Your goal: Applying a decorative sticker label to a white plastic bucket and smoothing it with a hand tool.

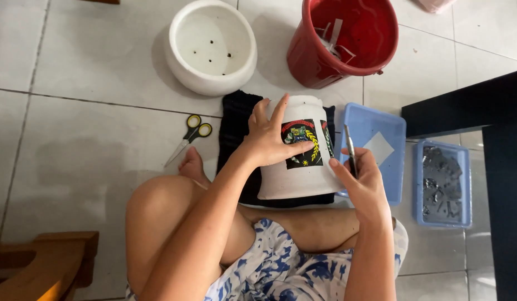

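Head view, looking down at a person seated cross-legged on a tiled floor. Left hand spread wide, palm and fingers pressed on the side of a white pot, thumb lying along the black sticker on its wall. Pot lies on its side over a dark cloth, long axis running away from the body, wider mouth end toward the knees, narrower base pointing to the buckets. Right hand closed in a narrow pinch on a thin blade tool, tip up, just beside the pot's right flank, not touching it as far as can be seen. Sticker sits between the two hands, under the left, a short reach leftward from the tool. Around: scissors on tile left of the cloth; white bowl with holes and red bucket beyond; blue lid and blue tray of dark scraps at right.
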